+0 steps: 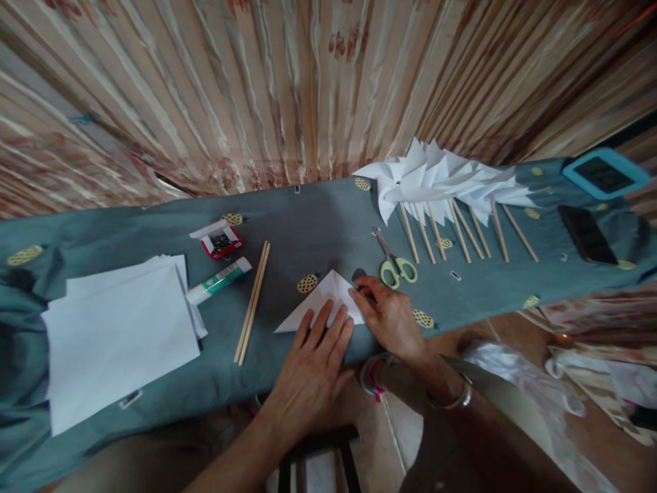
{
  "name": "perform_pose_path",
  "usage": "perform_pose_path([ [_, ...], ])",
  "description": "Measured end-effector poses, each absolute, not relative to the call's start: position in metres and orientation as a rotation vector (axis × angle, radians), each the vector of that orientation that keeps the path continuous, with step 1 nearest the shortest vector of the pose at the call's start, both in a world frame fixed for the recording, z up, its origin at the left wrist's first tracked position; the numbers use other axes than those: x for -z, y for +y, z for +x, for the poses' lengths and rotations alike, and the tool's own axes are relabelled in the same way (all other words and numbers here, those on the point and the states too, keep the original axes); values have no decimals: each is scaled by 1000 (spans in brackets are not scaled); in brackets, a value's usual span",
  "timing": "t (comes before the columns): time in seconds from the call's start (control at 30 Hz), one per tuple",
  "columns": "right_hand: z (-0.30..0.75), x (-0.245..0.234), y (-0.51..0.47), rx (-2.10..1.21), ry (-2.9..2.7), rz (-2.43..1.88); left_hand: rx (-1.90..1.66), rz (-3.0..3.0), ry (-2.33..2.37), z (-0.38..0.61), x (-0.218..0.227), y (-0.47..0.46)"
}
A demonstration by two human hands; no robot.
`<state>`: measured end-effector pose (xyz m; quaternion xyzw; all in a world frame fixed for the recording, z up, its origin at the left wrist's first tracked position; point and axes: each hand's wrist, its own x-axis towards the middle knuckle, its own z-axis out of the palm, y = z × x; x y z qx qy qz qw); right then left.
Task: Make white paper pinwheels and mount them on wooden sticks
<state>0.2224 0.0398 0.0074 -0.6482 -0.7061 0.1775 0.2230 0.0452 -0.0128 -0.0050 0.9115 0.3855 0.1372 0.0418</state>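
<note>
A white sheet of paper folded into a triangle (328, 289) lies near the front edge of the cloth-covered table. My left hand (311, 370) rests flat on its lower part, fingers stretched out and slightly spread. At the paper's right edge, my right hand (391, 316) has its fingers curled, thumb and fingertips pinching the edge; the fingertips are partly hidden. Just beyond my right hand lie scissors (394, 262) with green handles. Two wooden sticks (252, 301) are side by side to the left of the folded paper.
A paper stack (120, 335), a glue stick (220, 281) and an open red box (222, 239) lie to the left. Several paper pinwheels (410, 179) on sticks overlap at the back right. Farther right are a phone (588, 235) and a blue-framed tablet (606, 172). A curtain (287, 89) hangs behind.
</note>
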Motion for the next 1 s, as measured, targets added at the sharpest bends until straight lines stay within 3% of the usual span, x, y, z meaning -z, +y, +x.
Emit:
perform_pose_path([
  [1.0, 222, -9, 41, -455, -2007, -1827, -297, 2718, 1144, 40, 11, -10],
])
